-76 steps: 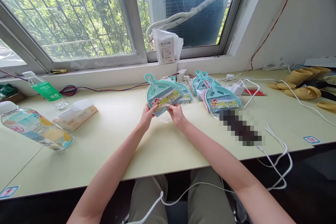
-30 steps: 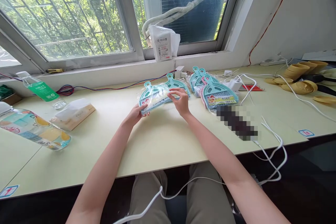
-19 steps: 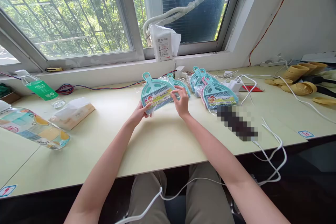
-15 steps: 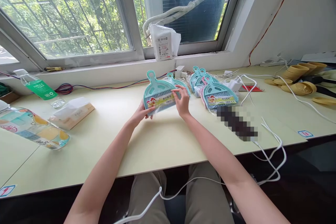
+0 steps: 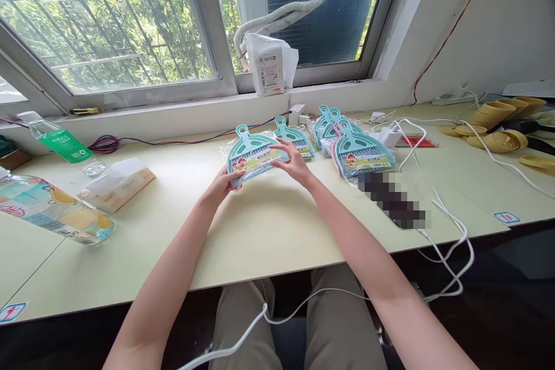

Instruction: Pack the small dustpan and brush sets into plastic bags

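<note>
A turquoise dustpan-and-brush set (image 5: 251, 145) in a clear wrapper, with a printed label across the brush, is tilted up over the middle of the table. My left hand (image 5: 219, 187) grips its lower left corner, thumb on the front. At its right end my right hand (image 5: 295, 165) has thumb and fingers closed about the edge. Just behind lies a second wrapped dustpan set (image 5: 299, 139), partly covered by my right hand. To the right is a pile of wrapped dustpan sets (image 5: 362, 144), turquoise with some pink showing.
On the left are a tissue pack (image 5: 119, 185), a green-labelled bottle (image 5: 65, 141) and a large patterned bottle (image 5: 56, 208) lying down. A blurred dark object (image 5: 392, 199) and white cables (image 5: 451, 219) lie right. Yellow rolls (image 5: 498, 121) sit far right.
The dustpan set in my hands has shifted left and tipped back. My right hand has moved slightly left with it, and more of the set behind now shows.
</note>
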Tool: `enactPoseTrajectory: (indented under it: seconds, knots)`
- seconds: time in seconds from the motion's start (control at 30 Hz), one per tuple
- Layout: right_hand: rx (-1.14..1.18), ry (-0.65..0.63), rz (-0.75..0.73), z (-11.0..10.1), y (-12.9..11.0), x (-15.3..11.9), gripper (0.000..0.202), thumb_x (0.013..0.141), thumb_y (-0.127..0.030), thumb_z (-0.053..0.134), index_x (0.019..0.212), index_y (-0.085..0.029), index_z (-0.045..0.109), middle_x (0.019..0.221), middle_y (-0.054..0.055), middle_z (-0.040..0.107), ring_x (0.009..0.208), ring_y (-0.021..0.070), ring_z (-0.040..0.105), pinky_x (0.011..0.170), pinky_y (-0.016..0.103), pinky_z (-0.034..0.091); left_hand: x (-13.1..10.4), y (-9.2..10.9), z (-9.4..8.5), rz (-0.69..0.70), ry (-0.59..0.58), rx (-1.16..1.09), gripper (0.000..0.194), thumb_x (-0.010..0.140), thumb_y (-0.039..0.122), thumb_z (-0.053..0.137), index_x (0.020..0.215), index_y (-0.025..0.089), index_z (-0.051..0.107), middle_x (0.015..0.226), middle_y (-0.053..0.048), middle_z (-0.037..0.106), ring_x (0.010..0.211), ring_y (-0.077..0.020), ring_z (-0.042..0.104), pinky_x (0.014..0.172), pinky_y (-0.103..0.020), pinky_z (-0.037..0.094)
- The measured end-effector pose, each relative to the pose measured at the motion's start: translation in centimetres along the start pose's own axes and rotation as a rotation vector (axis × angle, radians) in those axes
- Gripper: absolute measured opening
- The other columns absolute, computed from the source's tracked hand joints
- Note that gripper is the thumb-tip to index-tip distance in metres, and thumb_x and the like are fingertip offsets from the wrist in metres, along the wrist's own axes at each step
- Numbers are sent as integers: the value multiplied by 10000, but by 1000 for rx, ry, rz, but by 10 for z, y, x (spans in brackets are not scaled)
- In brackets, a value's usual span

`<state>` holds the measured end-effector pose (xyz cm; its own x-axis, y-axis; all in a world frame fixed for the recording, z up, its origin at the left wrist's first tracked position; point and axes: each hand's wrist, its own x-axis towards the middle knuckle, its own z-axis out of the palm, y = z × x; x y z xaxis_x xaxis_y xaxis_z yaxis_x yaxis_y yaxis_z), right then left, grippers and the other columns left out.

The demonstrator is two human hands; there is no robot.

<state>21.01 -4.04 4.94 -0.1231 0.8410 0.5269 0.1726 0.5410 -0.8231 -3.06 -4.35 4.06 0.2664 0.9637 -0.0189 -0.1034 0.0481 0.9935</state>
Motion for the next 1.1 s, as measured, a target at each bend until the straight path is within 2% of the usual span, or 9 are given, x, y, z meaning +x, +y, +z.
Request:
enactPoseTrajectory:
  seconds: [0.17,0.3,0.37,0.5,0.63,0.8,0.9,1.03,1.1]
  knots:
    - [15,130,33,7,17,1,220,727,-462,707,774,-249,736,1319,51,536,1245,246,480,1070,404,343,-3,0,5,-43,-23,41,447,650,289,758,1021,169,541,740,1,603,438,-62,495,411,-214,404]
    - [10,206,40,11,20,0,137,720,-368,720,784,-248,735,1302,47,547,1230,234,493,1058,385,364,-6,4,10,10,-2,109,545,644,315,764,1108,199,503,812,-8,625,448,-66,518,404,-206,385]
    - [-4,260,62,13,21,0,199,692,-303,737,884,-251,722,1325,54,530,1253,231,471,1066,389,353,-7,6,11,50,-17,158,581,662,328,754,1158,210,474,788,-6,627,434,-76,529,380,-195,333]
    - [194,260,305,11,27,0,492,594,-250,787,1063,-250,639,1236,73,599,1198,229,523,1006,418,405,-7,6,13,118,-37,191,577,695,352,733,1183,213,459,774,-13,639,421,-85,538,362,-187,271]
    - [460,143,568,5,32,4,339,541,-227,800,846,-179,659,845,35,695,866,208,660,887,392,487,-7,5,16,142,-37,179,601,729,401,698,1243,205,457,885,-60,668,467,-93,567,395,-197,345]
    - [658,304,577,5,33,7,289,566,-139,777,807,-197,628,780,-10,689,775,150,652,794,306,521,-9,6,25,281,-83,152,1142,580,260,811,1471,392,109,1350,-124,499,781,-165,668,584,-243,518]
    - [712,313,598,9,30,7,232,611,-123,755,777,-197,610,753,-18,672,771,132,643,765,271,521,-6,2,28,407,8,244,1180,565,226,825,1478,408,100,1390,-126,462,750,-138,651,600,-243,533]
    - [726,279,601,13,23,4,259,609,-117,750,804,-198,600,777,-17,666,762,121,627,729,250,512,5,-6,21,490,249,286,860,734,382,707,1459,279,257,1092,-89,637,680,-124,614,534,-225,507]
    - [725,237,591,12,19,3,303,587,-126,752,832,-208,593,819,-13,675,788,130,628,726,254,508,9,-8,15,488,324,247,843,755,409,674,1462,236,247,969,-60,653,701,-133,605,544,-232,510]
